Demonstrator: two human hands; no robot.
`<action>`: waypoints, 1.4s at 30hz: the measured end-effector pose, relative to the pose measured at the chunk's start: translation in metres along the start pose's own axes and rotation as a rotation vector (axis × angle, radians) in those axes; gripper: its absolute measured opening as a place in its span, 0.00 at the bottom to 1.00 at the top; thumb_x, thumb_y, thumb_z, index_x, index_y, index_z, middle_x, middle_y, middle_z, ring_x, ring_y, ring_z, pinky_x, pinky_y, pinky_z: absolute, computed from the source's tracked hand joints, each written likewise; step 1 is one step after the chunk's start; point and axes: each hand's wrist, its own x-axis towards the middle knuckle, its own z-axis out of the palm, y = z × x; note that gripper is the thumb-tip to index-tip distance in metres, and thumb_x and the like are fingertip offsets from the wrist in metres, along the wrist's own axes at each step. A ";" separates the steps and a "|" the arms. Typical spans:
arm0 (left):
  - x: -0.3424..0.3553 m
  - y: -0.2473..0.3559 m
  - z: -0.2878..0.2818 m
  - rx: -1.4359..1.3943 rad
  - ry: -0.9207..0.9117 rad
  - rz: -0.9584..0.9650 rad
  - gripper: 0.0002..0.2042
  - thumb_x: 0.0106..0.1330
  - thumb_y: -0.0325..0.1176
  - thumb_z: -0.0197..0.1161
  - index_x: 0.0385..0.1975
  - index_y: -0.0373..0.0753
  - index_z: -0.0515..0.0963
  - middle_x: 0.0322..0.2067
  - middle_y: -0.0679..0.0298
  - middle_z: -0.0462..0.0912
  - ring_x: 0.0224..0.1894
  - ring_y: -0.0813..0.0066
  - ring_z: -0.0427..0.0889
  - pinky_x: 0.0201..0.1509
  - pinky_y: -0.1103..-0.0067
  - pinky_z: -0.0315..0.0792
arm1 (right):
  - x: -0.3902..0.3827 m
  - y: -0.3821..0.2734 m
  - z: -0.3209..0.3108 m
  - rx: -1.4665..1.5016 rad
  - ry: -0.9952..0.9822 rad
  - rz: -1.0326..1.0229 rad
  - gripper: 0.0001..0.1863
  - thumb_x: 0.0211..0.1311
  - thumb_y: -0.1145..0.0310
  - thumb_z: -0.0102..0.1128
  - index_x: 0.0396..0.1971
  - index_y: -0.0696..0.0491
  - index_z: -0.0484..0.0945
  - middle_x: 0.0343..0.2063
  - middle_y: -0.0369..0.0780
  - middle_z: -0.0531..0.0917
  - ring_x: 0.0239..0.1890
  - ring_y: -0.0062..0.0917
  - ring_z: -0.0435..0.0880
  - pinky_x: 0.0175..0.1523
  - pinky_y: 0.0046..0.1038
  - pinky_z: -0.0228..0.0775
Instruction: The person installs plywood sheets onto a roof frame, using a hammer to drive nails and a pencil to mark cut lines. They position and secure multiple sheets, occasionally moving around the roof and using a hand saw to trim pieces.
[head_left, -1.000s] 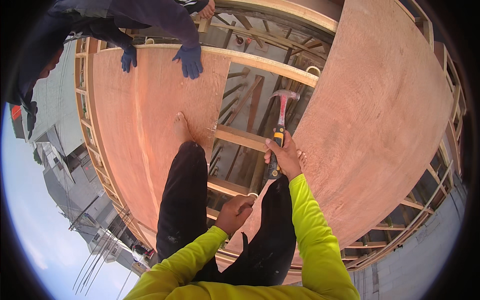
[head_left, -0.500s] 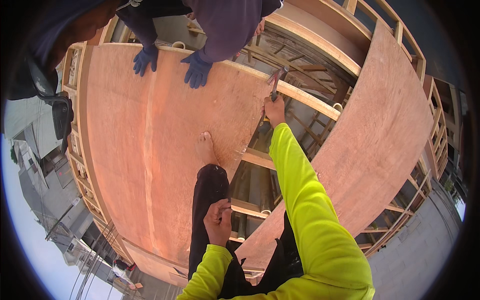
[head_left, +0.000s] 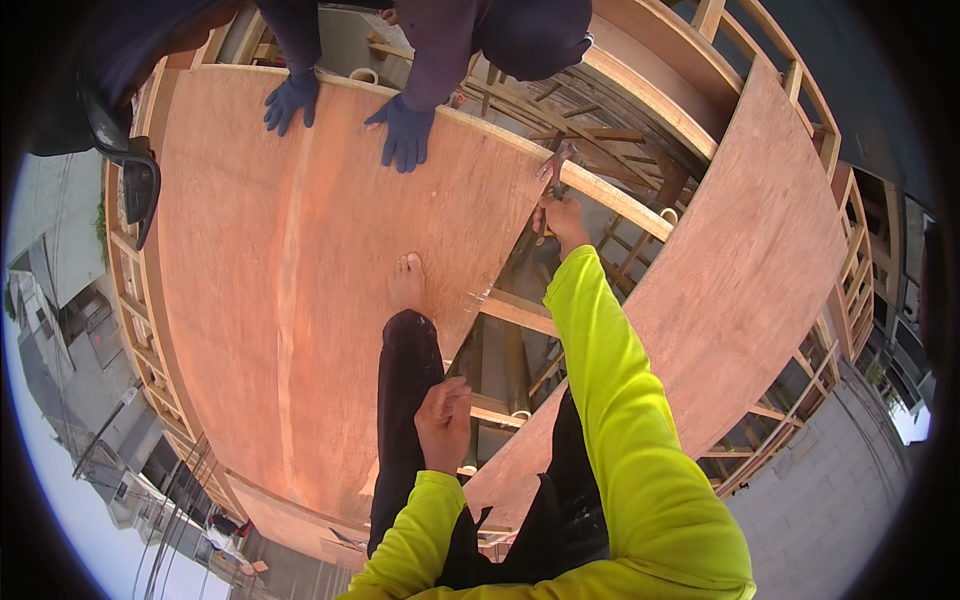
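Note:
My right hand (head_left: 562, 222) is closed round the handle of a claw hammer (head_left: 558, 162). The hammer's head is at the far right corner of a large plywood sheet (head_left: 350, 220), by a wooden beam (head_left: 615, 200). My left hand (head_left: 443, 425) is held over my left leg with its fingers curled in; whatever lies inside them is hidden. My bare left foot (head_left: 407, 285) rests on the sheet. Across from me, a co-worker's two hands in dark blue gloves (head_left: 291, 103) (head_left: 407, 135) lie on the sheet's far edge.
A second plywood sheet (head_left: 740, 280) lies to the right. Between the sheets is an open gap crossed by wooden joists (head_left: 520, 312), with poles and framing below. Slatted wooden frames (head_left: 135, 290) run along the left. Overhead wires and buildings appear far left.
My right hand and the hammer have shifted slightly right, and the hammer is turned differently. My left hand has risen a little. The co-worker has leaned further right; the view has shifted too.

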 end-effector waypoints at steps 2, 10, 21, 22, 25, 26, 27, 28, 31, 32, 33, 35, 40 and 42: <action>0.001 -0.003 -0.002 -0.014 0.017 -0.023 0.10 0.67 0.22 0.56 0.47 0.31 0.78 0.39 0.62 0.84 0.41 0.79 0.83 0.50 0.81 0.78 | -0.014 -0.016 0.009 -0.389 -0.027 0.003 0.11 0.60 0.72 0.52 0.25 0.65 0.76 0.17 0.45 0.80 0.17 0.32 0.82 0.23 0.34 0.73; 0.002 -0.001 0.005 -0.073 0.046 -0.119 0.10 0.69 0.22 0.55 0.48 0.33 0.78 0.39 0.65 0.84 0.38 0.83 0.82 0.48 0.83 0.78 | -0.006 -0.011 0.005 -0.260 -0.087 0.078 0.14 0.64 0.68 0.54 0.28 0.67 0.76 0.18 0.44 0.81 0.18 0.29 0.83 0.25 0.31 0.74; -0.001 0.011 0.011 -0.075 0.050 -0.179 0.11 0.70 0.24 0.55 0.49 0.33 0.78 0.39 0.63 0.84 0.35 0.82 0.82 0.44 0.82 0.78 | -0.008 0.004 -0.046 -1.019 -0.073 -0.368 0.17 0.61 0.66 0.55 0.35 0.69 0.75 0.23 0.54 0.83 0.23 0.43 0.86 0.35 0.40 0.78; -0.001 0.019 0.013 -0.051 0.073 -0.191 0.11 0.69 0.23 0.54 0.49 0.33 0.78 0.39 0.62 0.84 0.35 0.82 0.82 0.44 0.82 0.78 | -0.014 -0.006 -0.031 -0.755 -0.131 -0.124 0.17 0.61 0.65 0.56 0.36 0.69 0.75 0.23 0.53 0.83 0.22 0.41 0.85 0.33 0.38 0.77; -0.008 0.022 0.012 -0.043 0.018 -0.205 0.12 0.69 0.23 0.53 0.49 0.33 0.78 0.38 0.63 0.84 0.35 0.81 0.81 0.44 0.82 0.78 | -0.002 -0.006 -0.024 -0.119 -0.131 0.142 0.12 0.64 0.68 0.59 0.27 0.61 0.72 0.21 0.42 0.78 0.20 0.27 0.78 0.24 0.34 0.70; -0.011 0.020 0.009 -0.045 0.008 -0.178 0.12 0.69 0.23 0.53 0.49 0.33 0.78 0.38 0.62 0.84 0.35 0.81 0.81 0.44 0.82 0.78 | -0.002 -0.011 -0.016 0.010 -0.097 0.148 0.12 0.64 0.70 0.58 0.24 0.60 0.72 0.19 0.41 0.77 0.19 0.27 0.78 0.24 0.34 0.70; -0.013 0.011 0.006 -0.048 0.032 -0.179 0.12 0.69 0.22 0.52 0.49 0.33 0.79 0.38 0.62 0.84 0.34 0.81 0.81 0.44 0.83 0.77 | -0.016 -0.013 -0.001 0.134 -0.071 0.187 0.13 0.64 0.71 0.57 0.20 0.58 0.72 0.18 0.41 0.76 0.18 0.27 0.77 0.23 0.34 0.69; -0.007 0.012 0.011 -0.046 0.033 -0.184 0.12 0.69 0.22 0.52 0.49 0.33 0.78 0.38 0.62 0.84 0.34 0.81 0.81 0.44 0.83 0.77 | -0.017 -0.031 0.006 0.244 -0.031 0.214 0.14 0.64 0.74 0.56 0.17 0.58 0.71 0.16 0.41 0.75 0.18 0.27 0.76 0.23 0.33 0.69; 0.000 0.020 0.015 -0.051 0.040 -0.195 0.12 0.69 0.22 0.52 0.49 0.31 0.78 0.39 0.62 0.83 0.38 0.82 0.81 0.47 0.81 0.78 | -0.028 -0.017 0.000 0.092 -0.026 0.269 0.13 0.64 0.74 0.56 0.18 0.58 0.72 0.17 0.41 0.76 0.18 0.27 0.75 0.24 0.32 0.69; -0.003 0.023 0.014 -0.053 0.043 -0.199 0.12 0.69 0.21 0.52 0.49 0.31 0.77 0.39 0.62 0.83 0.39 0.82 0.82 0.49 0.80 0.79 | -0.019 -0.025 -0.008 0.069 -0.063 0.195 0.13 0.64 0.72 0.57 0.18 0.58 0.73 0.16 0.41 0.76 0.16 0.28 0.75 0.24 0.32 0.69; -0.014 0.025 0.007 -0.008 0.020 -0.202 0.12 0.69 0.21 0.52 0.49 0.30 0.77 0.39 0.62 0.83 0.39 0.82 0.82 0.49 0.79 0.79 | 0.000 -0.037 -0.022 -0.093 -0.134 0.127 0.13 0.63 0.71 0.57 0.18 0.57 0.74 0.16 0.41 0.76 0.16 0.29 0.75 0.23 0.31 0.68; -0.038 0.037 -0.003 0.070 -0.029 -0.199 0.12 0.69 0.21 0.52 0.49 0.30 0.77 0.39 0.62 0.83 0.39 0.82 0.81 0.49 0.79 0.79 | -0.040 0.001 -0.010 0.003 -0.108 0.257 0.11 0.63 0.72 0.58 0.20 0.58 0.73 0.17 0.40 0.76 0.17 0.28 0.75 0.22 0.32 0.69; 0.012 0.035 0.018 -0.129 0.057 -0.190 0.13 0.69 0.20 0.51 0.50 0.32 0.77 0.38 0.64 0.83 0.35 0.82 0.81 0.44 0.82 0.78 | -0.025 -0.016 0.020 0.352 0.082 0.301 0.06 0.60 0.75 0.57 0.25 0.60 0.73 0.16 0.40 0.75 0.15 0.27 0.76 0.21 0.30 0.69; 0.013 0.032 0.015 -0.143 0.028 -0.253 0.13 0.69 0.20 0.51 0.50 0.32 0.77 0.37 0.65 0.83 0.34 0.82 0.80 0.42 0.83 0.77 | -0.012 -0.030 -0.011 0.483 -0.032 0.251 0.06 0.60 0.76 0.57 0.24 0.60 0.73 0.16 0.39 0.75 0.15 0.26 0.75 0.21 0.29 0.69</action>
